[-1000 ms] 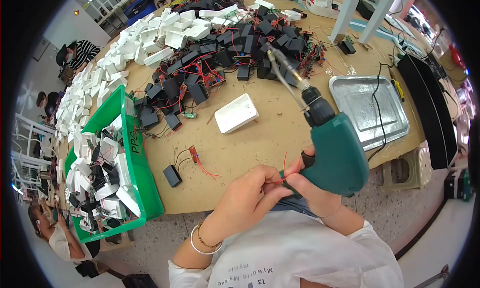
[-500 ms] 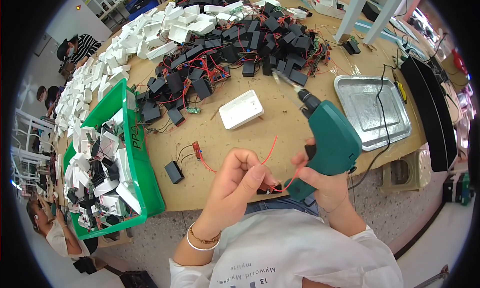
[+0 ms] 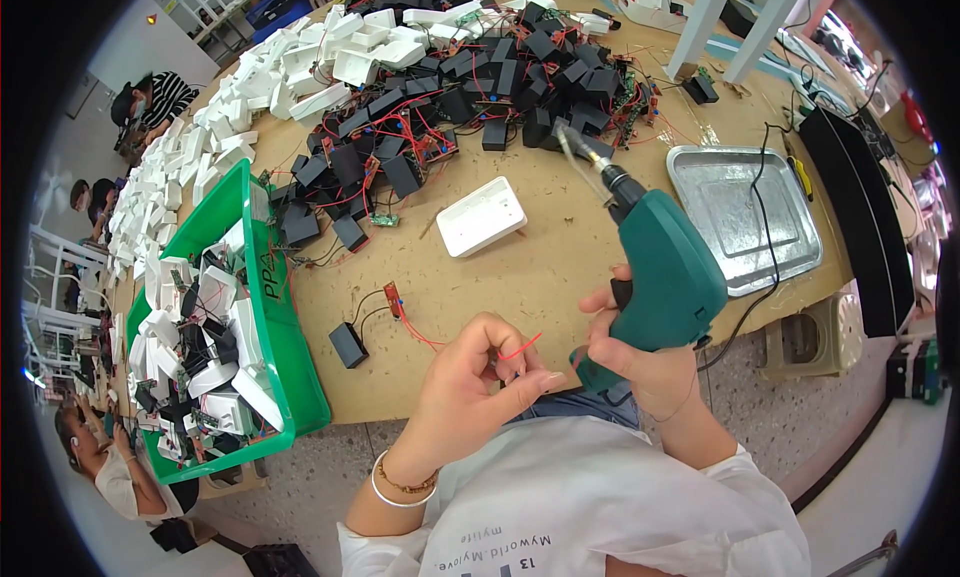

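Note:
My left hand (image 3: 462, 389) is closed, its fingers curled around a thin red wire (image 3: 523, 348) whose free end sticks out to the right. Something dark shows between the fingers, mostly hidden. My right hand (image 3: 652, 372) grips a dark green electric screwdriver (image 3: 668, 262), index finger near the trigger, its bit pointing away toward the pile. Left of my left hand lies a black box (image 3: 348, 345), joined by dark wires to a small red circuit board (image 3: 393, 299); red wires run from that board toward the hand. Farther off sits a white plastic case (image 3: 481, 217), its hollow side up.
A green crate (image 3: 285, 347) of white cases and electronics stands at left. Black boxes with wires (image 3: 400, 172) and white cases (image 3: 215, 157) are heaped across the far side. At right is a metal tray (image 3: 745, 227), crossed by a black cable (image 3: 768, 227). Other people sit beyond, at left.
The red wire ran across to my right fingers earlier; now those fingers are off it, and its end pokes out of my left hand. My left hand has turned slightly; the screwdriver shifted a little.

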`<state>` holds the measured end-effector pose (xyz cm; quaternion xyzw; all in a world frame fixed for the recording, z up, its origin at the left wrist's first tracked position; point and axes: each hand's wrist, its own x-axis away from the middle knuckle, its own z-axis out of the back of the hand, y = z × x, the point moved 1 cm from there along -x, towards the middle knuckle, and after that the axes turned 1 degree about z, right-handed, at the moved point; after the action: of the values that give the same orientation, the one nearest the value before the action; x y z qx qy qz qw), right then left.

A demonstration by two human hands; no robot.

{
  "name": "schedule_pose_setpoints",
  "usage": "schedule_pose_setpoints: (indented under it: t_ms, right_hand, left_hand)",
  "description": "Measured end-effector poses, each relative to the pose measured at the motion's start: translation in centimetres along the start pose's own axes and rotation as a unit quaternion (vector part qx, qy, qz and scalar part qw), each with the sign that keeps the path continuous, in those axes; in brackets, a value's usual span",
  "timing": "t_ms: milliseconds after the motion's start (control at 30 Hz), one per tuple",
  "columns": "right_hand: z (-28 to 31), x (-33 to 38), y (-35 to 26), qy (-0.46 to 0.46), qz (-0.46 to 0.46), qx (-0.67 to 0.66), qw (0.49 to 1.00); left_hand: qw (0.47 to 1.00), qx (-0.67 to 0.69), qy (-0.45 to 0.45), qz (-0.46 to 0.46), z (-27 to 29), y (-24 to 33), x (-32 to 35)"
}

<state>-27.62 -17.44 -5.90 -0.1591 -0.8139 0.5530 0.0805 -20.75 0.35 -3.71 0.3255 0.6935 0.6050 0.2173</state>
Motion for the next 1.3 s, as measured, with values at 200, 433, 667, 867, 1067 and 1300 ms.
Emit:
schedule_pose_setpoints:
  t_ms: [200,433,667,867,1067,1300]
  right_hand:
    - [-0.5,0.0,-0.6,0.019,-0.109,0.002,0.994]
    - [-1.4,0.0,-0.8,0.036,-0.009,0.040,0.999]
    - [-0.9,0.0,-0.6,0.053,0.060,0.109,0.991]
    - [-0.1,0.5,-0.3,0.086,0.047,0.073,0.993]
    - [1.3,1.1,0.6,0.117,0.025,0.085,0.989]
    - [2.8,2.5,0.9,0.124,-0.022,0.087,0.988]
  left_hand:
    - [0.999,-0.038,-0.009,-0.027,0.1,0.2,0.3]
    - [0.954,-0.276,0.056,-0.099,0.3,0.8,0.6]
    - [0.859,-0.446,0.208,-0.141,3.9,2.9,-2.8]
    - [0.830,-0.456,0.295,-0.127,6.4,-1.7,-9.4]
    - [0.808,-0.479,0.304,-0.161,5.6,-4.8,-9.8]
    - [0.692,-0.629,0.221,-0.278,1.8,-5.3,-6.9]
